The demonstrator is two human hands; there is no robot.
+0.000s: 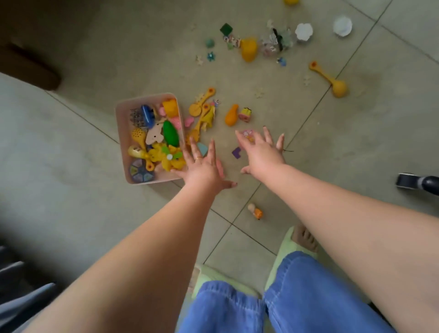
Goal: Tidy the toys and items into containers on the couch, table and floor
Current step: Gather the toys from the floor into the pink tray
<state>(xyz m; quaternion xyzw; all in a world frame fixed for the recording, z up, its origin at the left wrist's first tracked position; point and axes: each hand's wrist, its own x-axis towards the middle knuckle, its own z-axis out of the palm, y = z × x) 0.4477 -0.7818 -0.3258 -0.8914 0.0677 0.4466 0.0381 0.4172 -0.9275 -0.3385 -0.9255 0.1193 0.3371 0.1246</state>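
Both arms outstretched, left hand (204,166) and right hand (263,154) splayed.

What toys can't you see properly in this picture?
- Pink toy, head view: the right hand covers most of it.
- Pale blue piece, head view: half hidden behind the left hand.
- Yellow toy, head view: cut off by the top edge.
- Clear sparkly heap, head view: too small and blurred to name.
- Pink box, head view: its lower toys are buried under others.
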